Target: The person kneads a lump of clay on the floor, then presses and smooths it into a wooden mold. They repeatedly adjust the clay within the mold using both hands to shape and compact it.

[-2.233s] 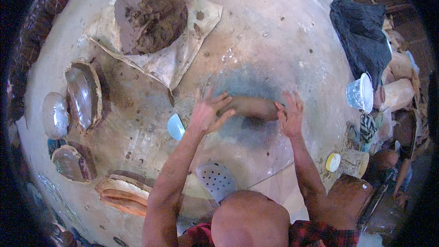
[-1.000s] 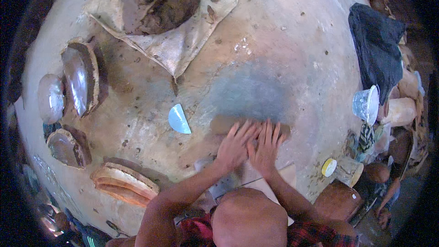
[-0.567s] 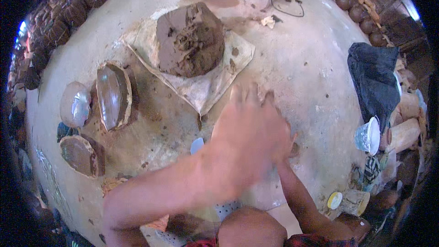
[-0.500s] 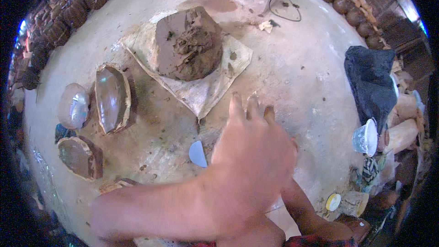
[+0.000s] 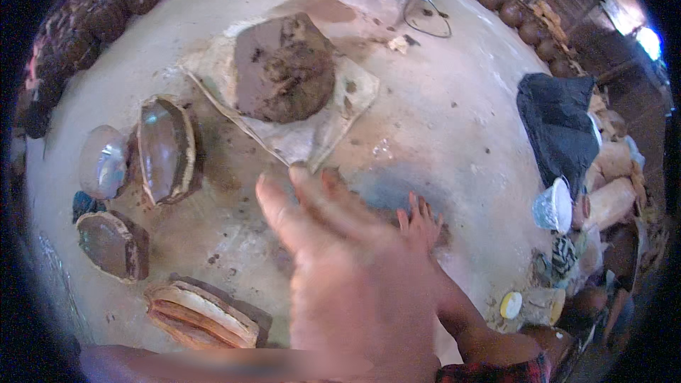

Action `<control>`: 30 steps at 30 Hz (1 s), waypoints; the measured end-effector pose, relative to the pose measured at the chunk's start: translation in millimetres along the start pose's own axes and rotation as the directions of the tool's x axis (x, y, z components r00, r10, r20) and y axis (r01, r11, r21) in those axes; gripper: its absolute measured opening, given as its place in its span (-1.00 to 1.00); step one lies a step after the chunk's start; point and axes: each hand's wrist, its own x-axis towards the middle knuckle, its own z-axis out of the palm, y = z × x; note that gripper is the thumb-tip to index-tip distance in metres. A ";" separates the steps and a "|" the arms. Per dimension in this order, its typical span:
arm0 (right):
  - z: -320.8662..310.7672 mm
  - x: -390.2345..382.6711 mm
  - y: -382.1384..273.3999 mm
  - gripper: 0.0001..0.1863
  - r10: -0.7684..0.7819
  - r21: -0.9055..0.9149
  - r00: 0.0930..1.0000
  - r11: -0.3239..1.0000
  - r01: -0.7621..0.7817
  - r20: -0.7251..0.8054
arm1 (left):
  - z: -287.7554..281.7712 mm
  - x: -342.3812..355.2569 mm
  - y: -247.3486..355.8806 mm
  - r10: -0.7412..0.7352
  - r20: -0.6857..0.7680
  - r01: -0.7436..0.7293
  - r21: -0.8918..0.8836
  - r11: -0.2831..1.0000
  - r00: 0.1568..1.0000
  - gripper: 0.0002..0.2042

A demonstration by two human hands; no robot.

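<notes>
Close to the camera, my left hand (image 5: 358,269) reaches up from the lower left, blurred, with its fingers apart and nothing visible in them. Beyond it my right hand (image 5: 421,227) is low over the floor, fingers spread, near a dark bluish patch (image 5: 401,188). Ahead of both hands sits a big lump of brown wet clay (image 5: 284,67) on a pale cloth sheet (image 5: 292,145). My left hand covers part of the floor in front of the sheet.
Boat-shaped moulds (image 5: 164,149) with ragged rims lie at left, another (image 5: 202,315) at lower left. A smooth dome shape (image 5: 104,163) is beside them. At right are a black plastic bag (image 5: 557,124), a white bucket (image 5: 553,207) and a yellow-rimmed lid (image 5: 511,305). Round pots (image 5: 511,13) line the back right.
My left hand has shifted left and now hides the pale blue half-round piece seen before. My right hand has come into sight, and the lower-left mould is uncovered.
</notes>
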 end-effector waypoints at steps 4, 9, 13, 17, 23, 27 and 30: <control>-9.2 -31.0 3.6 -0.04 -0.125 -0.011 0.991 0.992 0.126 0.054 | 35.6 -40.6 -81.7 0.082 0.305 -0.128 0.135 0.983 0.949 -0.69; -12.6 -48.7 11.6 0.18 -0.309 -0.017 0.937 0.949 0.316 0.166 | 129.6 -138.2 -233.1 -0.038 0.761 -0.047 0.090 0.995 0.648 -0.69; -7.4 -35.1 11.9 0.25 -0.453 0.041 0.853 0.887 0.459 0.259 | 160.0 -293.6 -308.3 -0.400 0.784 0.435 0.186 0.881 0.475 -0.65; -2.3 -22.9 10.6 0.28 -0.454 0.032 0.832 0.883 0.469 0.319 | 149.9 -454.3 -273.6 -0.544 0.839 0.458 0.487 0.744 -0.008 -0.58; -3.5 -13.3 9.2 0.26 -0.420 0.065 0.817 0.900 0.431 0.394 | 131.0 -603.0 -158.9 -0.558 0.708 0.637 0.678 0.367 -0.432 -0.61; -7.5 -8.9 6.8 0.28 -0.454 -0.023 0.798 0.864 0.503 0.397 | 121.9 -626.0 -142.5 -0.572 0.659 0.686 0.695 0.216 -0.488 -0.61; -7.5 -7.3 1.9 0.32 -0.475 -0.018 0.792 0.854 0.521 0.383 | 109.8 -633.8 -132.0 -0.590 0.641 0.721 0.679 0.138 -0.490 -0.61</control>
